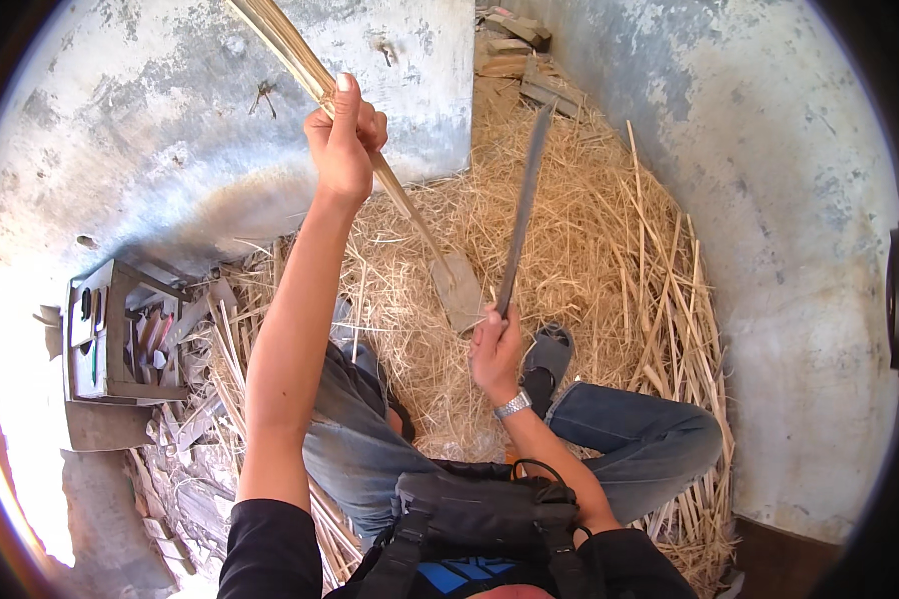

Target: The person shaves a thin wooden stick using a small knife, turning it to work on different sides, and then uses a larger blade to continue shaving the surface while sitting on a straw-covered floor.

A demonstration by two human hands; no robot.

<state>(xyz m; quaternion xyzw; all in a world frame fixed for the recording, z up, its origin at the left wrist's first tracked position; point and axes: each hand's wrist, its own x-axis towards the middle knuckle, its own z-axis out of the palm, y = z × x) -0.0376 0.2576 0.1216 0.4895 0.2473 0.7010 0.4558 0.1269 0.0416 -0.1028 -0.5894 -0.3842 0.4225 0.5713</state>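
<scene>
My left hand [346, 145] is raised and closed round a bundle of split bamboo strips [288, 42], its thumb laid along them. The bundle slants from the upper left down to a flat grey block [457, 290] on the floor, where its lower end seems to rest. My right hand [495, 349], with a metal watch on the wrist, grips a long, dark, narrow blade [525, 205] by its lower end. The blade points up and slightly right, apart from the bamboo. Its handle is hidden in my fingers.
Shavings [589, 250] cover the floor between my legs and beyond. Long loose strips [689, 319] lie along the right wall [809, 200]. A small wooden cabinet [120, 334] with items inside stands at the left. Wood pieces and bricks [514, 45] lie in the far corner.
</scene>
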